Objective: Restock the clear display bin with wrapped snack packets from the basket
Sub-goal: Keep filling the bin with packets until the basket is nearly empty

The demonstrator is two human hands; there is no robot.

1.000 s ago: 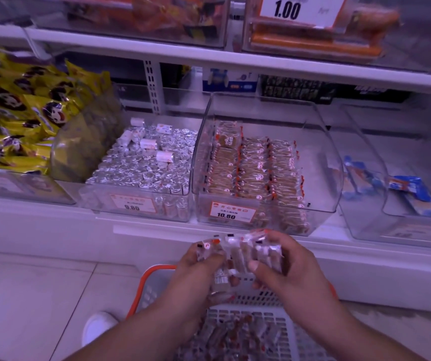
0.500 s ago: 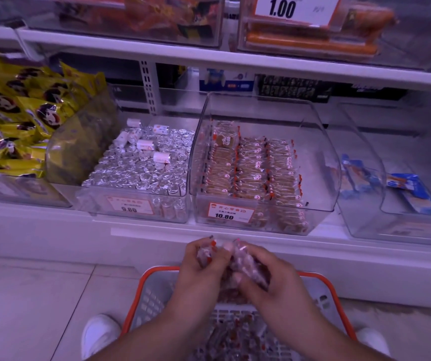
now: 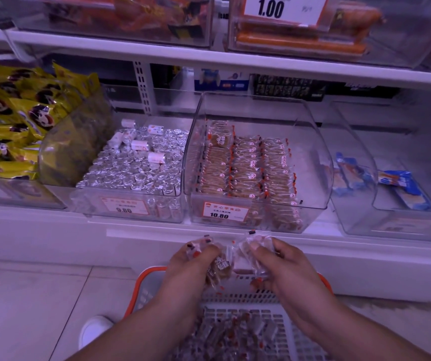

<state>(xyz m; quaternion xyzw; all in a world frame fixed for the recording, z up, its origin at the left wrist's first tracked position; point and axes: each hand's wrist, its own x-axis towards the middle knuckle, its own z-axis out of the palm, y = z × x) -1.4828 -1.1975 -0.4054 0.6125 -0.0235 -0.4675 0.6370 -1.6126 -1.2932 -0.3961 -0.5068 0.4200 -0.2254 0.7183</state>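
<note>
Now split: left hand (image 3: pixel 195 259), right hand (image 3: pixel 274 259) each gripping packets (image 3: pixel 219 267) | lower centre, over basket (image 3: pixel 141 285) | bin (image 3: pixel 256 162) untouched | packet count unclear

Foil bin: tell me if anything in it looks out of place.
Yes. A few white-wrapped rolls lie loose on their sides on top of the upright foil pieces, toward the back of the foil bin, scattered rather than lined up.

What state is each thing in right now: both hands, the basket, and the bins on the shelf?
Left hand: gripping wrapped packets above the basket.
Right hand: gripping more wrapped packets.
Basket: on the floor, packets left inside.
Clear display bin: open-topped, packets in neat rows, right side bare.
Foil-roll bin: nearly full.
Blue-packet bin: few packets.
</note>
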